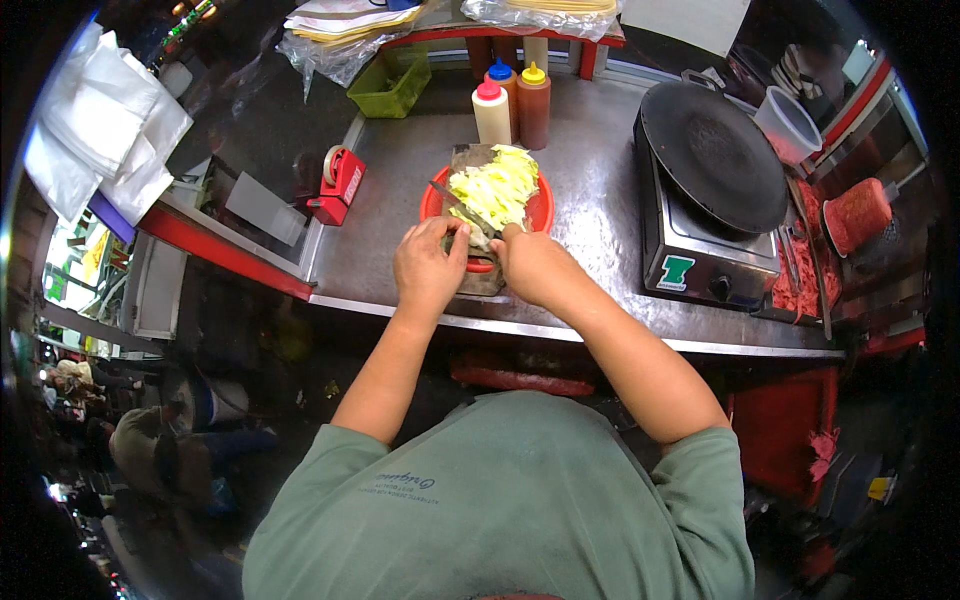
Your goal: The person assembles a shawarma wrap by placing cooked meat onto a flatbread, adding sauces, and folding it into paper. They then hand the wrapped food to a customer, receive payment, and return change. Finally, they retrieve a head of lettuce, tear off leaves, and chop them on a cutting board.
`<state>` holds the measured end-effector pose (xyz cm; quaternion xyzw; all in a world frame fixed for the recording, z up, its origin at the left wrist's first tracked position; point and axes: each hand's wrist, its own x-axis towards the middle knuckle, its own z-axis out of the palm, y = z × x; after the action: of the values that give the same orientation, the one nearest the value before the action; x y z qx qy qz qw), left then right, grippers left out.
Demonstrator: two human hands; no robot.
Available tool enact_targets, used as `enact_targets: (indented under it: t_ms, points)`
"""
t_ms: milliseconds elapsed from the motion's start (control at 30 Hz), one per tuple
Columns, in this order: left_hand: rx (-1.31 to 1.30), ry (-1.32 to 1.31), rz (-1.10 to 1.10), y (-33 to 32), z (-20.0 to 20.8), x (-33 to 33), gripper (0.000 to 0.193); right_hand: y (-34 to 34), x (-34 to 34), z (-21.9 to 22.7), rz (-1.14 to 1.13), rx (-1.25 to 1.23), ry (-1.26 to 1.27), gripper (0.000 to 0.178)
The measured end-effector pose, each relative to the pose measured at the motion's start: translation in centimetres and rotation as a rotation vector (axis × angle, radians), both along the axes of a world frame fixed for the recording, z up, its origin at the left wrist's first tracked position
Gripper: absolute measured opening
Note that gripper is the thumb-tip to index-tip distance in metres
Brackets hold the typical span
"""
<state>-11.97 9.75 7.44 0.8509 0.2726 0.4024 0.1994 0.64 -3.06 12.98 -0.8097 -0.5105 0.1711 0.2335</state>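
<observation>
A heap of shredded pale green cabbage (500, 185) lies on a dark, worn chopping board (472, 154), which rests across a red plastic basin (545, 208). My right hand (540, 266) is closed around the handle of a knife (468, 212), whose blade points away to the left over the board. Beside the blade, my left hand (428, 265) has its fingers curled against an uncut bit of cabbage at the near end of the board. The fingertips partly cover that piece.
Three squeeze bottles (533, 110) stand behind the basin. On the right, a flat black pan (712, 150) sits on a portable gas stove (700, 262). To the left are a red tape dispenser (340, 186) and a green basket (392, 84). The metal counter's front edge (560, 335) runs close to me.
</observation>
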Motion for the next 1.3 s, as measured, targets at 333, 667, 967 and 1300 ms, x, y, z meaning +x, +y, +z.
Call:
enact_targets:
  t_ms: [333,667,967,1300]
  points:
    - [-0.002,0.028,0.018,0.1,-0.4,0.2,0.014,-2.3,-1.5,1.3,-0.003,-0.136,-0.001,0.032]
    - [-0.335,-0.039,-0.151,0.6,0.4,-0.9,0.023,-1.7,0.4,-0.4,-0.077,-0.002,0.119,0.04]
    - [-0.073,-0.108,-0.07,1.3,2.2,-0.6,0.034,-4.0,0.2,0.5,-0.109,0.036,0.134,0.037]
    - [-0.1,0.107,-0.071,0.0,0.0,-1.9,0.027,-4.3,-0.2,-1.3,-0.098,0.062,0.145,0.035]
